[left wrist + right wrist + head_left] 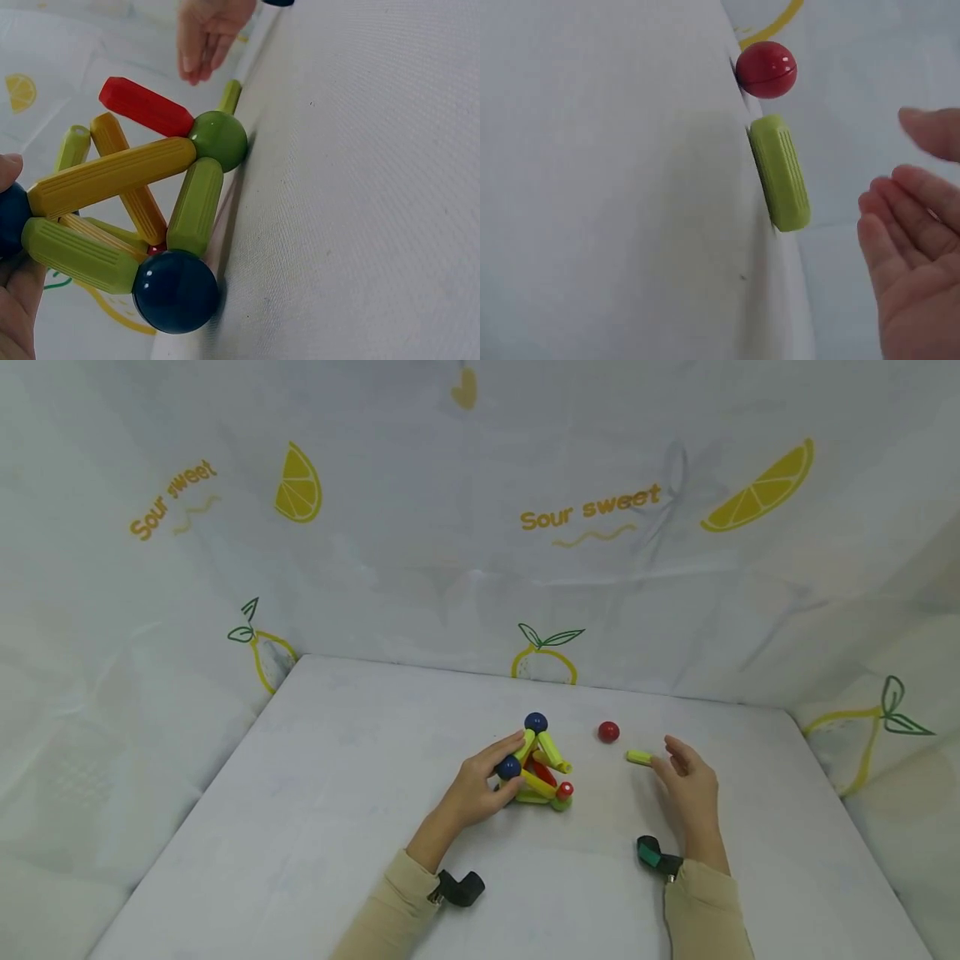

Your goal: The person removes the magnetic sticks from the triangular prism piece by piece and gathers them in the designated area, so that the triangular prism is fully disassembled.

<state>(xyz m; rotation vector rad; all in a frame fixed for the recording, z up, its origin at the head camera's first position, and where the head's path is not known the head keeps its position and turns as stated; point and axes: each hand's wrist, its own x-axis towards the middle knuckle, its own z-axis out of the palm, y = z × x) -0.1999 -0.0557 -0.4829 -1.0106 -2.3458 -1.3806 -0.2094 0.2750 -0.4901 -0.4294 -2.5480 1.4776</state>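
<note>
My left hand [472, 789] grips a frame of magnetic sticks and balls [540, 782] by a blue ball [508, 767], the fingers partly hidden behind it. Yellow and light green sticks make up most of the frame. In the left wrist view a red stick [146, 106] juts from a green ball [219, 140], and another blue ball [176, 291] forms a lower corner. My right hand [692, 787] has its fingers loosely bent and holds nothing. Beside its fingertips, a loose light green stick [780, 174] lies on the table; the right wrist view shows a gap between them.
Beyond the loose stick, a red ball [608, 732] rests on the white table [300, 810]. A white cloth with lemon prints [420, 527] hangs behind the table's back edge. Black wrist devices [461, 888] sit at both cuffs.
</note>
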